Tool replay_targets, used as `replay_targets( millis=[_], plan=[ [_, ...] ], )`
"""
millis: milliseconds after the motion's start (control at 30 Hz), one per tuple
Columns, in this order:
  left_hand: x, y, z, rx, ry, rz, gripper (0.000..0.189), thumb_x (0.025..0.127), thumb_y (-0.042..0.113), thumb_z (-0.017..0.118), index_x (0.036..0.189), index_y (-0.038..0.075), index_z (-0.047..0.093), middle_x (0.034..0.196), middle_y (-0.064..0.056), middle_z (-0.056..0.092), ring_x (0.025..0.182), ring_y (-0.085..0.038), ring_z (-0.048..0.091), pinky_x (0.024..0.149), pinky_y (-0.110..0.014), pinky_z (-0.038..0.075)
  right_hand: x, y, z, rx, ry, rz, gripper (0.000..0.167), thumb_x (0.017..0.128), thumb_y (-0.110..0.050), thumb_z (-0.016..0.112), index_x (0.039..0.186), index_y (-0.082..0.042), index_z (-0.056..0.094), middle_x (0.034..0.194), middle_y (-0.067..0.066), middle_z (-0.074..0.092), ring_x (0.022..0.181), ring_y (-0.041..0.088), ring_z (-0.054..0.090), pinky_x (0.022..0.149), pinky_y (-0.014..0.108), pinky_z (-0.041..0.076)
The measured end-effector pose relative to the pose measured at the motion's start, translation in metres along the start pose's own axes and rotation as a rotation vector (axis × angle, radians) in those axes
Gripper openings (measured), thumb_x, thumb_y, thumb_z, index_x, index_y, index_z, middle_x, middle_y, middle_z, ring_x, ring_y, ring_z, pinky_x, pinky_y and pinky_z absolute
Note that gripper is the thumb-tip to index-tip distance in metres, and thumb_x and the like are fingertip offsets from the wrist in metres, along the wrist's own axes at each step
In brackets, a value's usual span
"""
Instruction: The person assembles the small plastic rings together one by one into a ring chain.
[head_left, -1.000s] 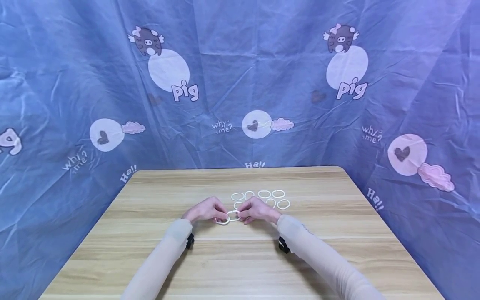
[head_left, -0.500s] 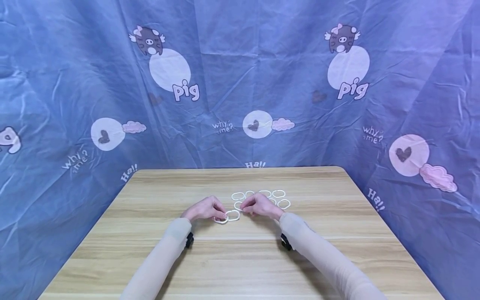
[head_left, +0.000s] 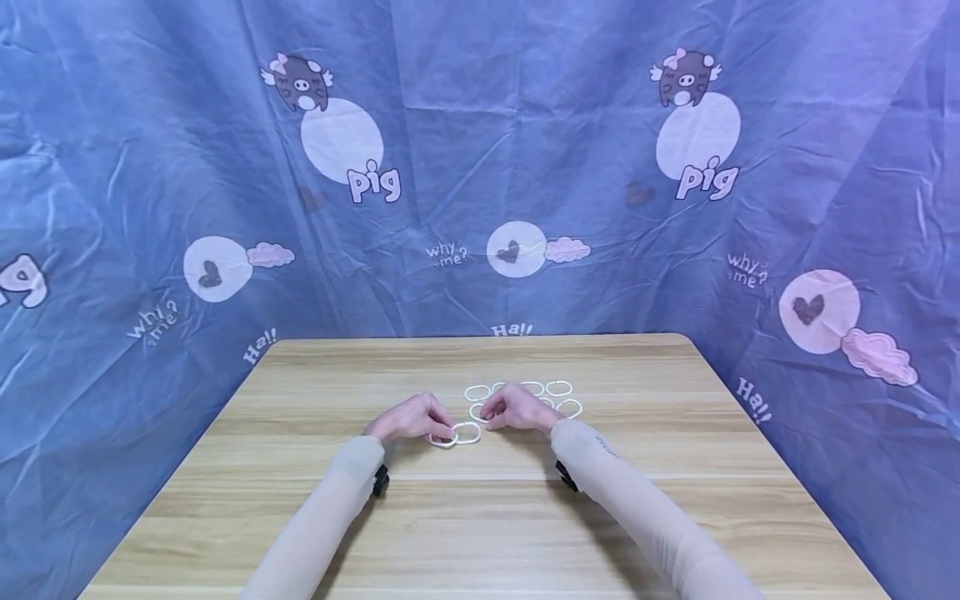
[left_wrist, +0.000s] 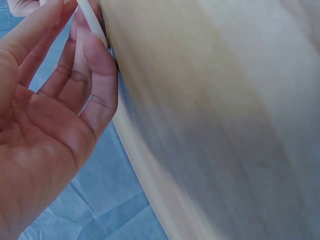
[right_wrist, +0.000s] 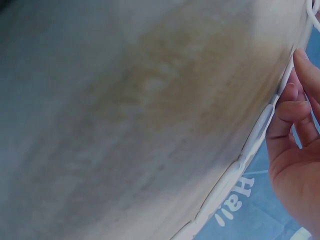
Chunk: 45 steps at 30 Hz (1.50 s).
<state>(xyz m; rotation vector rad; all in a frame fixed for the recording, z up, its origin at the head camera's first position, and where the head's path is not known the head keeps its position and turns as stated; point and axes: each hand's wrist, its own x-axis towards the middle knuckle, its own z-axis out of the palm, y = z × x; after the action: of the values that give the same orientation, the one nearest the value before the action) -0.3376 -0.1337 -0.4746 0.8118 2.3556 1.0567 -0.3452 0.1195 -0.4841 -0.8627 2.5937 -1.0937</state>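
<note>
Near the middle of the table, my left hand (head_left: 411, 417) pinches a white plastic chain link (head_left: 442, 445) between thumb and fingers. The left wrist view shows that link (left_wrist: 92, 22) edge-on at the fingertips. A second oval link (head_left: 468, 432) is joined to or overlaps its right end. Just behind and to the right, my right hand (head_left: 519, 408) has thumb and fingertips at another white link (head_left: 476, 412), the nearest-left one of the loose group. From the right wrist, its edge (right_wrist: 285, 77) shows between thumb and finger. The right hand hides part of the group.
Several more loose white links, such as one at the back left (head_left: 477, 392), one at the back right (head_left: 558, 387) and one at the front right (head_left: 570, 408), lie flat behind the right hand. A blue printed curtain (head_left: 450, 167) surrounds the wooden table (head_left: 465, 533).
My right hand has let go of the joined link and moved back and right to a loose link. My left hand has stayed almost in place, still pinching its link.
</note>
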Motion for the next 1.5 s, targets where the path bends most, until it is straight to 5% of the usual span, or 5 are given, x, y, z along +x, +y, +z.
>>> replay_targets(
  millis=[767,1033,1300,1500],
  plan=[
    [-0.0023,0.0019,0.0021,-0.026,0.002,-0.008,0.008,0.088,0.009,0.071,0.092,0.004,0.076,0.078,-0.005,0.074,0.064,-0.008,0.063,0.057,-0.022,0.048,0.0018,0.0015,-0.0007,-0.056,-0.070,-0.038,0.014,0.078,-0.003,0.079,0.091,-0.007,0.078,0.081,0.000,0.074,0.071,0.000,0.059,0.070,0.016,0.050],
    [-0.0016,0.0016,0.0028,-0.045,0.010,-0.008,0.008,0.088,0.008,0.071,0.091,0.003,0.076,0.077,-0.006,0.074,0.064,-0.008,0.063,0.057,-0.022,0.047,-0.0005,0.0034,-0.0022,-0.110,-0.092,-0.064,0.016,0.084,-0.005,0.074,0.100,-0.008,0.077,0.087,-0.002,0.073,0.077,0.001,0.058,0.075,0.017,0.049],
    [-0.0011,0.0024,0.0036,-0.038,0.005,-0.011,0.008,0.089,0.008,0.069,0.092,0.003,0.076,0.078,-0.007,0.074,0.064,-0.009,0.063,0.057,-0.022,0.047,-0.0064,-0.0003,-0.0042,-0.181,-0.059,-0.051,0.022,0.093,-0.006,0.063,0.113,-0.007,0.072,0.110,0.009,0.069,0.104,0.022,0.061,0.095,0.040,0.049],
    [-0.0018,0.0028,0.0016,-0.031,-0.001,-0.016,0.009,0.090,0.008,0.068,0.094,0.004,0.076,0.079,-0.005,0.074,0.067,-0.010,0.063,0.061,-0.023,0.050,-0.0030,-0.0040,-0.0054,-0.160,-0.030,-0.070,0.015,0.093,-0.007,0.063,0.104,-0.005,0.073,0.102,0.008,0.070,0.097,0.020,0.062,0.091,0.039,0.050]
  ],
)
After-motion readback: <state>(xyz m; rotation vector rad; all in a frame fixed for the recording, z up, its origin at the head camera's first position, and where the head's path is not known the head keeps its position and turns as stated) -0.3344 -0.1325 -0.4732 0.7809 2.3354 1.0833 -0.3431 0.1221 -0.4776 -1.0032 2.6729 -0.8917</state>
